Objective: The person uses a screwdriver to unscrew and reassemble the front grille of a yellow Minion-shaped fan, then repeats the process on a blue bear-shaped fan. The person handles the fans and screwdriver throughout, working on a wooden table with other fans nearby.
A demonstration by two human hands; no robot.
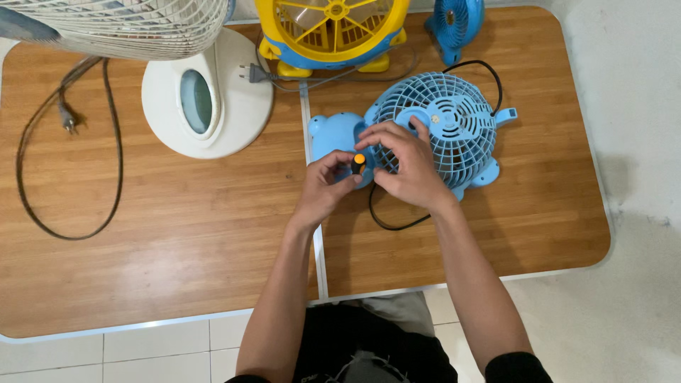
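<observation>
Left hand (328, 186) pinches screwdriver (358, 164), orange butt up, tip hidden at blue fan (440, 131). Right hand (404, 164) presses fan grille, fingers closed on it. Risk: tip slips off screw, fan skids. Black cord (386, 221) loops below grip. Wood table (177, 241); white fan (206, 99) left, yellow fan (330, 32) beyond; tiled floor.

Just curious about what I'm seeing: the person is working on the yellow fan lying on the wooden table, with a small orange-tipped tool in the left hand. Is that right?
Not quite. The fan under the hands is the light blue fan, lying grille-up; the yellow fan stands untouched at the table's far edge. The rest holds: the left hand holds the orange-tipped tool, and the right hand rests on the grille. The head view shows it.
</observation>
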